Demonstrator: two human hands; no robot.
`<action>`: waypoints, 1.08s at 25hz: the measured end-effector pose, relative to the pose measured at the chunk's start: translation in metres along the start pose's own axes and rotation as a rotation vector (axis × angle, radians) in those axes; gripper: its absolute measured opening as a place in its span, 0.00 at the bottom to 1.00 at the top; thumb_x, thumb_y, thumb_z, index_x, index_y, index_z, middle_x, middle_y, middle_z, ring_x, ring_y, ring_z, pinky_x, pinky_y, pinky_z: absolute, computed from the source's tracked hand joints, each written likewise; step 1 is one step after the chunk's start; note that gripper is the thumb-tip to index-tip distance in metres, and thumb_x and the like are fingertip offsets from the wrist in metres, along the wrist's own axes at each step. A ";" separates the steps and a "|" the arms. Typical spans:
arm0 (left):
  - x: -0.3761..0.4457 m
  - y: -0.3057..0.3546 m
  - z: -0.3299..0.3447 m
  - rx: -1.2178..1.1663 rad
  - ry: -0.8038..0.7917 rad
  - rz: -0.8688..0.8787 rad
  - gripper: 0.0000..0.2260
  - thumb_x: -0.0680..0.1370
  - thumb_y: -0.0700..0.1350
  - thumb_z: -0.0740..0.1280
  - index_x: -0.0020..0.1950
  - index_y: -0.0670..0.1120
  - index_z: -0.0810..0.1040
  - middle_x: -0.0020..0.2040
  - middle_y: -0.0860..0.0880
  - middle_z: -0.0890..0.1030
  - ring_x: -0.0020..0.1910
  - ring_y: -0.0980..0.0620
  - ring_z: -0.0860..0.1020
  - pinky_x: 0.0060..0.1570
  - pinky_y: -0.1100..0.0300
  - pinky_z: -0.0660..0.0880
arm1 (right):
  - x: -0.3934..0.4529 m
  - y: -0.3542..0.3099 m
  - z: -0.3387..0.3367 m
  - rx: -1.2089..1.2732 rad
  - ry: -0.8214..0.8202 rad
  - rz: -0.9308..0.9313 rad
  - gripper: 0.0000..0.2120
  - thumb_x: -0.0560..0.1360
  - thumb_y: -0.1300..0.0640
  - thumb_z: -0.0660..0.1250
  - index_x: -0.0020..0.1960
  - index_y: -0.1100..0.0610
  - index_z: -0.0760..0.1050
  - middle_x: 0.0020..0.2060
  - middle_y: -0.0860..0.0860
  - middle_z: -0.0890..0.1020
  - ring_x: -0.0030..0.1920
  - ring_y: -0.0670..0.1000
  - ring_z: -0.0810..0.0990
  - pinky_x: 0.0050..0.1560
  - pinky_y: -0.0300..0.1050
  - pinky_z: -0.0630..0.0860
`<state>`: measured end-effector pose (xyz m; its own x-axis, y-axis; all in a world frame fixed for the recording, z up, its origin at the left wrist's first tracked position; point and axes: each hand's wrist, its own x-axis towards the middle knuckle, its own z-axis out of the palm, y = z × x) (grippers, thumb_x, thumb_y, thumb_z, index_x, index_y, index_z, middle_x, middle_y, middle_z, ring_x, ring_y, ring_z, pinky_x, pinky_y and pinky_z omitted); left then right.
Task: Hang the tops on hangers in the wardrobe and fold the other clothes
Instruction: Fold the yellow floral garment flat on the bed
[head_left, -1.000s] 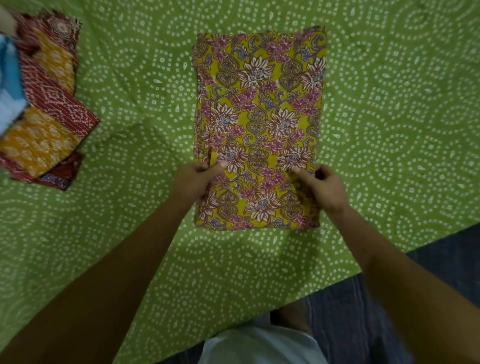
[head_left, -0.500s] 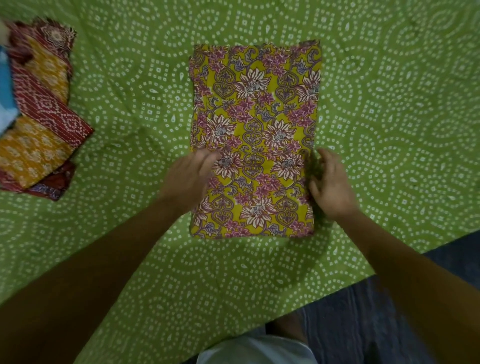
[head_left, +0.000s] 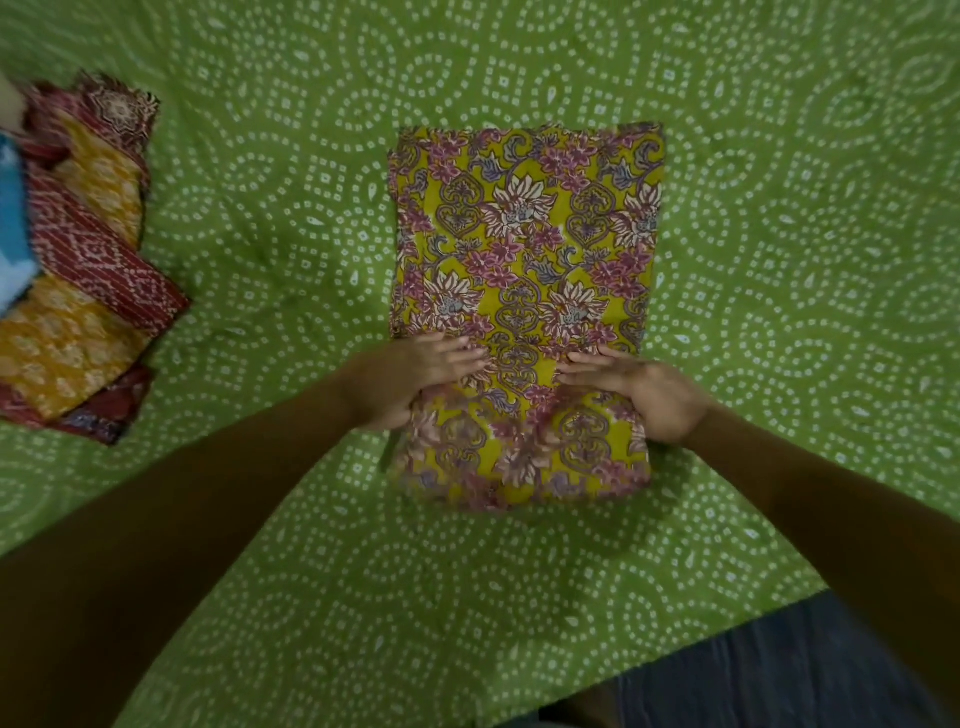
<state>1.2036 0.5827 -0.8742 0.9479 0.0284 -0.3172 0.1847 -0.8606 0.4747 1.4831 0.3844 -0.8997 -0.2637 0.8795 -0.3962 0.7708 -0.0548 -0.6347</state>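
Reaching forward, the left hand (head_left: 410, 379) and right hand (head_left: 644, 389) lay flat, fingers straight, on the folded floral garment (head_left: 524, 249) in the middle of the green bedspread (head_left: 285, 208). Its near edge looked blurred; folded clothes (head_left: 83, 291) were cut off at left.

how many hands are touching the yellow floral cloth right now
2. The left hand lies flat on the yellow floral cloth near its left edge; the right hand lies flat near its right edge.
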 end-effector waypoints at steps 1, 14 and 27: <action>0.004 0.004 -0.008 -0.313 0.170 -0.195 0.10 0.75 0.40 0.65 0.52 0.38 0.83 0.54 0.43 0.83 0.54 0.59 0.80 0.57 0.68 0.72 | 0.005 -0.011 -0.007 0.378 0.085 0.216 0.29 0.71 0.73 0.62 0.66 0.50 0.74 0.67 0.53 0.74 0.67 0.54 0.73 0.69 0.54 0.68; -0.020 0.013 -0.016 -1.441 -0.007 -0.814 0.16 0.68 0.48 0.76 0.53 0.50 0.77 0.44 0.53 0.82 0.42 0.57 0.80 0.47 0.59 0.75 | 0.006 -0.029 0.006 1.020 0.457 0.853 0.05 0.74 0.54 0.71 0.43 0.55 0.79 0.40 0.55 0.83 0.37 0.55 0.82 0.43 0.61 0.81; 0.049 0.023 -0.017 -0.384 0.853 -1.182 0.24 0.75 0.51 0.69 0.67 0.42 0.69 0.64 0.45 0.74 0.65 0.45 0.71 0.64 0.51 0.66 | 0.084 -0.041 -0.062 0.340 0.945 0.936 0.25 0.77 0.49 0.65 0.69 0.60 0.67 0.63 0.54 0.75 0.64 0.54 0.72 0.64 0.47 0.66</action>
<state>1.2585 0.5735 -0.8647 0.0464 0.9853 -0.1646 0.8549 0.0461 0.5168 1.4651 0.4895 -0.8659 0.8687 0.4270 -0.2511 0.2255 -0.7922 -0.5670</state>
